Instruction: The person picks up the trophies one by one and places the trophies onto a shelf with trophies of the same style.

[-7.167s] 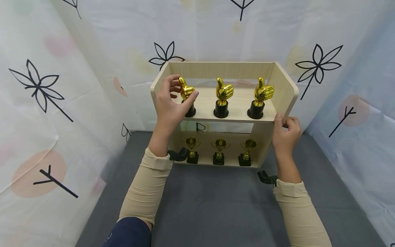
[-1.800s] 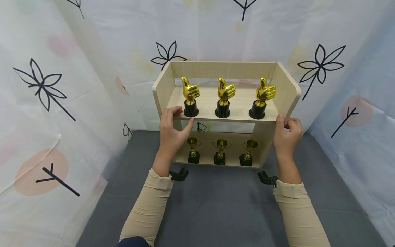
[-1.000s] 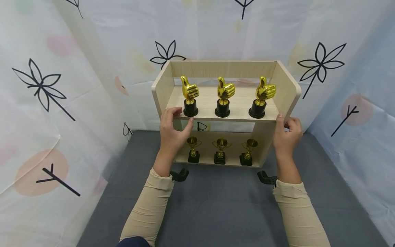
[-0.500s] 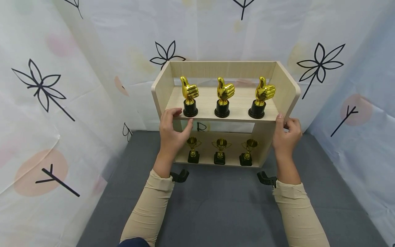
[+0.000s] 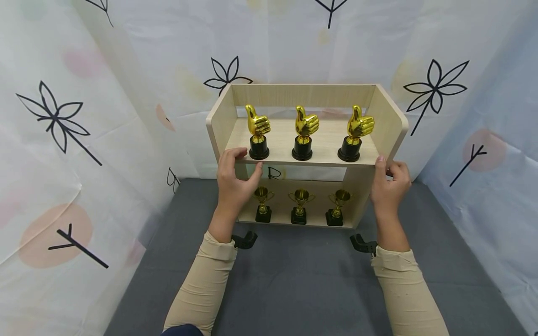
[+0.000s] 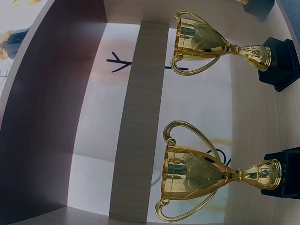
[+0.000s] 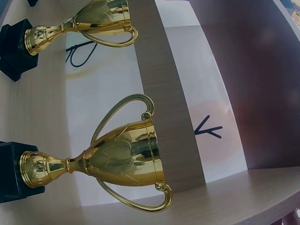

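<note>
A two-tier pale wooden shelf [image 5: 304, 163] stands on a grey table. My left hand [image 5: 235, 184] grips its left front corner, fingertips by the left thumbs-up trophy's base and thumb at the upper board's front edge. The right hand [image 5: 388, 184] holds the right side panel at its front edge, thumb in front and fingers curled outside. Three gold thumbs-up trophies stand upright on top: left [image 5: 258, 130], middle [image 5: 305, 130] and right [image 5: 357, 133]. Below are three gold cup trophies: left [image 5: 263, 203], middle [image 5: 300, 205] and right [image 5: 338, 205]. Both wrist views show cups, not the hands.
Grey cloth [image 5: 302, 280] covers the table in front of the shelf. Patterned white curtains [image 5: 105, 186] hang behind and on both sides. A black wrist mount [image 5: 244, 239] juts from the left cuff, and another mount [image 5: 363, 242] from the right.
Since the oldest frame, my left hand has let go of the left thumbs-up trophy and moved down to the shelf's front corner. That trophy now stands upright. In the last second, both hands keep still.
</note>
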A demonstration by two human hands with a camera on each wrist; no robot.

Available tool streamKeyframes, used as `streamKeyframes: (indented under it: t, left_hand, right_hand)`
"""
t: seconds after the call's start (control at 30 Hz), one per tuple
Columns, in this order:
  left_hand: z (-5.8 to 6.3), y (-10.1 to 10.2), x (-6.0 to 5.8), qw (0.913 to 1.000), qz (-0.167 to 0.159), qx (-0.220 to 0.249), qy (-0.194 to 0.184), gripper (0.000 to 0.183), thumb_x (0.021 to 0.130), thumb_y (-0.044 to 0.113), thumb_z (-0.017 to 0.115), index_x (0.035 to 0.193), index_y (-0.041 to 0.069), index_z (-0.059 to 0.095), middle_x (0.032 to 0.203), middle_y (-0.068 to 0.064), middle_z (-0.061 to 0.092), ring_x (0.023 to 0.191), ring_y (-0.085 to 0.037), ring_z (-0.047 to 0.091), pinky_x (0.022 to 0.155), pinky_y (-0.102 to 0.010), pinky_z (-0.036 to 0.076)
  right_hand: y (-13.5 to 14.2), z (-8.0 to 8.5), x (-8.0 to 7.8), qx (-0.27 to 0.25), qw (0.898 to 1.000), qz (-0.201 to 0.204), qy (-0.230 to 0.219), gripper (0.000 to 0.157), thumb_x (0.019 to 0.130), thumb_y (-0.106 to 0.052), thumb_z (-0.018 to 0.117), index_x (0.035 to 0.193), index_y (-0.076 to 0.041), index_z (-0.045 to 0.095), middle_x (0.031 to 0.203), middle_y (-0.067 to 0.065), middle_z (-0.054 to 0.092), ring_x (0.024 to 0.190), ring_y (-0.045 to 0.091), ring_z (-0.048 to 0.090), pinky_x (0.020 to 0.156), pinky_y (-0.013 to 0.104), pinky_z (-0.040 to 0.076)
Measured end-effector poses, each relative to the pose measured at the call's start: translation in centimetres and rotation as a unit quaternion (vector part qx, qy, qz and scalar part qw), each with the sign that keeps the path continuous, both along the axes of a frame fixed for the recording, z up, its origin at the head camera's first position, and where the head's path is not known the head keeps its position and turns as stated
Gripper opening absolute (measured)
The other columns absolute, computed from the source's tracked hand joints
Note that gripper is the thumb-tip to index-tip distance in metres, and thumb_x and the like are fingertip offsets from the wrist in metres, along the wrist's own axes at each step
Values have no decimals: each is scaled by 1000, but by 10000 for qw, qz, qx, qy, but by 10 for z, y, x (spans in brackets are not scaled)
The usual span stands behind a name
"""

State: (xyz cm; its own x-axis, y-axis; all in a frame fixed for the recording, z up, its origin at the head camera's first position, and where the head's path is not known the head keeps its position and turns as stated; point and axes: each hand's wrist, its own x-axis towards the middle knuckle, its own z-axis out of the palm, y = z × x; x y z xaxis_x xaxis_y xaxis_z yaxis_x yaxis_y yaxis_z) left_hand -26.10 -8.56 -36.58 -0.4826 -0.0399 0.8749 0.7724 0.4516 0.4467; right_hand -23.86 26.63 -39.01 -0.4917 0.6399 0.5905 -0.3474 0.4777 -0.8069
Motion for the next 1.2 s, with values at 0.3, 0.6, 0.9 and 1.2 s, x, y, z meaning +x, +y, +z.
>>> streamKeyframes:
  t: [0.3, 0.6, 0.9, 1.2]
  left_hand:
    - [3, 1, 5, 10000, -18, 13, 18, 40, 89, 10, 82, 122, -7, 67, 115, -22, 68, 110, -36, 64, 99, -44, 52]
    - [4, -1, 7, 9994, -62, -344, -12, 43, 91, 13, 81, 124, -8, 65, 118, -24, 66, 112, -38, 62, 100, -47, 50]
    - [2, -5, 6, 9986, -157, -482, -136, 43, 92, 17, 81, 126, -5, 65, 121, -21, 66, 115, -35, 62, 100, -46, 50]
    - [5, -6, 11, 9986, -185, -471, -125, 41, 93, 18, 80, 125, -5, 67, 119, -20, 67, 114, -34, 62, 100, -45, 50]
  right_hand:
    - [1, 1, 0, 5, 10000, -18, -83, 49, 101, -34, 65, 88, 13, 73, 86, -33, 48, 86, -10, 50, 81, 17, 41]
    - [0, 1, 2, -10, 9999, -55, -137, 48, 101, -34, 65, 93, 13, 75, 86, -32, 48, 87, -10, 49, 81, 15, 42]
    - [3, -1, 4, 189, 9997, -51, -124, 50, 101, -35, 66, 86, 12, 72, 85, -33, 48, 83, -11, 48, 80, 15, 40]
    - [5, -1, 9, 389, 9989, 5, -248, 43, 103, -35, 68, 105, 7, 80, 89, -32, 50, 82, -13, 49, 77, 11, 43]
